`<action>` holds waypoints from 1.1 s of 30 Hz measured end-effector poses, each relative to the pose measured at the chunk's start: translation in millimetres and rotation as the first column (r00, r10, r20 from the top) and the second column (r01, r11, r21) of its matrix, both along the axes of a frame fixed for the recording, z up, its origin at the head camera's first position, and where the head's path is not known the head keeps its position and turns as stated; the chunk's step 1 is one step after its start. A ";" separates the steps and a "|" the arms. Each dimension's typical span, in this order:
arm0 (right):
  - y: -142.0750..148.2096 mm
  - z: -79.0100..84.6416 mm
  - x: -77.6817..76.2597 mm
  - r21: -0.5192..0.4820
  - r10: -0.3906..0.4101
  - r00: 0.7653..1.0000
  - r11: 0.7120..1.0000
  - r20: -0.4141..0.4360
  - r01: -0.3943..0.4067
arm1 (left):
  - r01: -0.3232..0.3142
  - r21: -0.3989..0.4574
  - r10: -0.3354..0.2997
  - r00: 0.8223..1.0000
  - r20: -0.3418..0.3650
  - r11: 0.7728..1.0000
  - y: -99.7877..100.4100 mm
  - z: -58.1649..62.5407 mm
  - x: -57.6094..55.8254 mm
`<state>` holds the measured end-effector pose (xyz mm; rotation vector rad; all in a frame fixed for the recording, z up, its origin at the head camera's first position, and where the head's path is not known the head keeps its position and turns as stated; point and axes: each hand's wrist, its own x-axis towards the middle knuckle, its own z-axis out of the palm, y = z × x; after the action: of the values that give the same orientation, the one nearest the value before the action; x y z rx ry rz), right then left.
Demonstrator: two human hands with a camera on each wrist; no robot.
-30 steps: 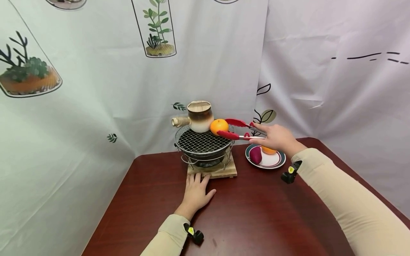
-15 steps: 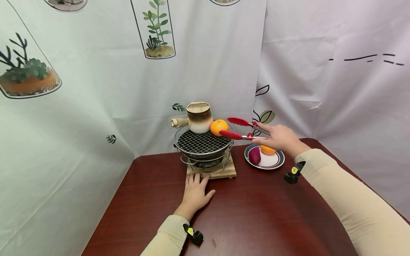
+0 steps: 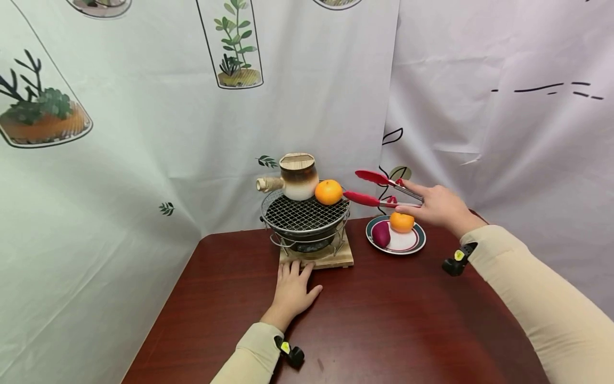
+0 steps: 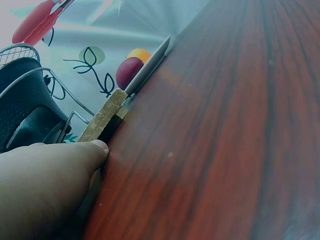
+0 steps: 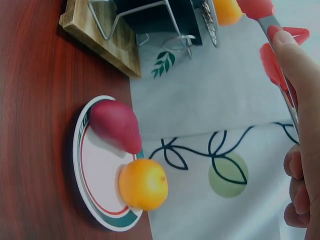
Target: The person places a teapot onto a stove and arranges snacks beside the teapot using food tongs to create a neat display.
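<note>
Taking directions from the head view, the right hand point(image 3: 438, 207) is gripping a pair of red-tipped tongs point(image 3: 363, 199), its fingers and thumb closing around the metal arms, while the two red tips are standing wide apart. The tongs are pointing toward nine o'clock, and their lower tip is ending right beside an orange point(image 3: 329, 192); whether the two are touching, I cannot tell. That orange is sitting between one and two o'clock on the round mesh grill point(image 3: 299, 214), leaning close to a lidded pot point(image 3: 300, 186) at twelve, whose handle point(image 3: 269, 184) is pointing to nine. The grill is standing on a wooden board point(image 3: 336, 260), and at the board's six o'clock edge the left hand point(image 3: 292, 294) is resting its fingertips, fingers straight and spread, grasping nothing. Between three and four o'clock from the grill, a plate point(image 3: 404, 244) is lying on the dark red surface point(image 3: 379, 320), carrying a purple piece of produce point(image 3: 381, 234) at nine o'clock and a second orange point(image 3: 402, 222) near one. Behind everything, a white plant-print cloth point(image 3: 316, 106) is hanging.
</note>
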<state>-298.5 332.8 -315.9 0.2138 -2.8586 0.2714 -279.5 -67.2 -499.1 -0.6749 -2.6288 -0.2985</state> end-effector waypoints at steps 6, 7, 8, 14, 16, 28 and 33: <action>11.7 -2.8 4.5 -0.009 -0.021 1.000 1.000 -0.019 0.020 | -0.002 0.004 0.002 1.000 -0.002 1.000 -0.5 -0.3 1.3; 13.0 -3.5 5.2 -0.010 -0.023 1.000 1.000 -0.014 0.023 | -0.003 0.004 0.003 1.000 -0.002 1.000 -0.7 -0.4 1.5; 14.4 -4.4 5.6 -0.010 -0.026 1.000 1.000 -0.010 0.026 | -0.005 0.004 0.005 1.000 -0.003 1.000 -1.0 -0.4 1.8; 24.1 -12.4 6.3 -0.017 -0.054 0.998 0.998 0.031 0.054 | -0.006 0.003 0.006 1.000 -0.003 1.000 -1.0 0.3 2.4; 28.1 -15.7 6.1 -0.024 -0.063 0.997 0.998 0.050 0.064 | -0.007 0.002 0.007 1.000 -0.003 1.000 -1.0 1.0 2.8; 54.7 -35.1 7.2 -0.066 -0.139 0.981 0.987 0.137 0.149 | -0.011 0.000 0.011 1.000 -0.008 1.000 -1.2 0.8 2.5; 60.8 -44.7 7.2 -0.071 -0.161 0.976 0.982 0.146 0.173 | -0.005 -0.004 0.005 1.000 -0.007 1.000 -0.7 0.5 2.0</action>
<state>-291.4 393.6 -360.6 -0.0648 -2.9720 0.3840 -277.5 -67.9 -498.6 -0.6695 -2.6244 -0.2886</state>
